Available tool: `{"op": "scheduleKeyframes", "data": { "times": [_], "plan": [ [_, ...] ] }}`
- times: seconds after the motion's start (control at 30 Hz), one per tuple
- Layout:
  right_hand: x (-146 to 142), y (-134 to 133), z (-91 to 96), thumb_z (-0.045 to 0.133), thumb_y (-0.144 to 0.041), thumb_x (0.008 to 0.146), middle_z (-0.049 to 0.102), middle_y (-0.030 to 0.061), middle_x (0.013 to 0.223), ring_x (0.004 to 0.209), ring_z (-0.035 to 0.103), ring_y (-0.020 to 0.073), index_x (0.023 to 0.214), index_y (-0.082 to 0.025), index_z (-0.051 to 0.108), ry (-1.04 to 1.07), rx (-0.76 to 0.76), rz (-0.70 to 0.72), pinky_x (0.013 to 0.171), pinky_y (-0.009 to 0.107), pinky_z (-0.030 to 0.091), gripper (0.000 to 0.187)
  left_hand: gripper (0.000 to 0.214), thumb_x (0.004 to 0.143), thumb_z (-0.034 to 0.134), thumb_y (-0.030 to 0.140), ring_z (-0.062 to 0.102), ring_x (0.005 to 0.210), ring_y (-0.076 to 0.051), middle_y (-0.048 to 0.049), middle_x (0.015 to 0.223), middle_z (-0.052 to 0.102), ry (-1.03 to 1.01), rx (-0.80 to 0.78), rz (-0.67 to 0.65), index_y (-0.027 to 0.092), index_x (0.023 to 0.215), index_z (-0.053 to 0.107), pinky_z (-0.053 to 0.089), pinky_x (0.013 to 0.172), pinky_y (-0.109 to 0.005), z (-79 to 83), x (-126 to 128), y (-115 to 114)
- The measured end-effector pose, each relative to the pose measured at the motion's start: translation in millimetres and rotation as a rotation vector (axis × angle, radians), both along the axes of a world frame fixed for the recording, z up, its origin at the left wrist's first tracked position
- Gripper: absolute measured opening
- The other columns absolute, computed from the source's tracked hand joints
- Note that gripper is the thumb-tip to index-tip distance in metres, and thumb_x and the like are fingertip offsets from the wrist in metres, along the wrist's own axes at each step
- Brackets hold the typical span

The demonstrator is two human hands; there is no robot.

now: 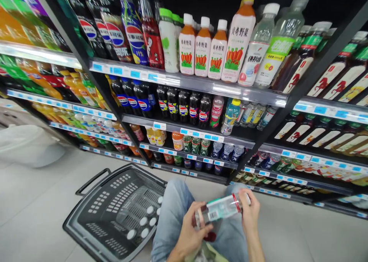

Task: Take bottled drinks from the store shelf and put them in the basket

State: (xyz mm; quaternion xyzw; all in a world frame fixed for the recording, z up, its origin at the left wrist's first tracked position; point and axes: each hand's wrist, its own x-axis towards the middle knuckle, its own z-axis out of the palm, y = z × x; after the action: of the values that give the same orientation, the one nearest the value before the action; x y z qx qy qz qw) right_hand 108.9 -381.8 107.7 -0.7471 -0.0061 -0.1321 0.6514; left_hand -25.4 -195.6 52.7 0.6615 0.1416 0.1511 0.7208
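A clear plastic drink bottle [222,208] with a pale green label and a barcode lies tilted above my knees. My left hand [191,225] wraps round its base end. At the other end, the fingers of my right hand [249,208] close round the white cap and neck, just past a red band. Beside my left leg, a black shopping basket [97,200] stands on the floor. Several white-capped bottles [143,221] are grouped at its right side; their bodies are hard to make out. Something dark red shows below the bottle, too hidden to name.
Ahead are shelves [184,78] packed with drinks: cola bottles [116,32], carrot-label bottles [202,47] and dark bottles with white labels [301,62]. Blue and white price tags line the shelf edges. A whitish rounded object [31,145] sits on the floor at left.
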Motion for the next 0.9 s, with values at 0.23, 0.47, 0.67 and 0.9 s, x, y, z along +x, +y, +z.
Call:
{"op": "scheduleKeyframes", "data": {
  "times": [0.23,0.47,0.67,0.9],
  "plan": [
    [-6.9,21.3,-2.2,0.079,-0.059,0.085,0.066,0.0023,0.078,0.076,0.062,0.0208,0.070,-0.022,0.065,-0.002,0.064,0.061,0.073,0.032,0.049,0.043,0.055,0.094,0.058,0.074,0.056,0.043,-0.014,0.0029,0.051,0.058,0.147,-0.201,-0.025,0.019,0.090,0.059,0.047,0.049,-0.024,15.9,1.1,16.2],
    [-9.9,22.9,-23.2,0.077,-0.061,0.085,0.066,0.0016,0.076,0.074,0.059,0.0198,0.074,-0.021,0.066,0.126,0.084,-0.008,0.071,0.031,0.047,0.043,0.080,0.072,0.092,0.051,0.071,0.082,-0.019,-0.0086,0.120,0.072,0.097,-0.174,-0.006,0.024,0.138,0.054,0.062,0.073,-0.032,19.7,-5.6,12.8],
    [-6.4,5.9,-15.4,0.080,-0.058,0.082,0.068,0.0031,0.084,0.078,0.062,0.0210,0.079,-0.020,0.070,0.128,0.107,0.051,0.072,0.032,0.048,0.039,0.079,0.064,0.096,0.053,0.072,0.075,-0.020,-0.0051,0.100,0.075,0.151,-0.115,-0.065,0.021,0.126,0.059,0.059,0.069,-0.030,19.5,-1.5,11.8],
    [-8.6,12.3,-1.7,0.077,-0.047,0.090,0.067,0.0028,0.082,0.079,0.062,0.0212,0.074,-0.022,0.066,-0.046,0.043,0.166,0.074,0.034,0.049,0.032,0.075,0.082,0.051,0.093,0.046,0.033,-0.013,-0.0003,0.045,0.056,0.382,-0.273,-0.058,0.019,0.071,0.058,0.033,0.036,-0.025,11.9,13.1,8.4]
  ]
}}
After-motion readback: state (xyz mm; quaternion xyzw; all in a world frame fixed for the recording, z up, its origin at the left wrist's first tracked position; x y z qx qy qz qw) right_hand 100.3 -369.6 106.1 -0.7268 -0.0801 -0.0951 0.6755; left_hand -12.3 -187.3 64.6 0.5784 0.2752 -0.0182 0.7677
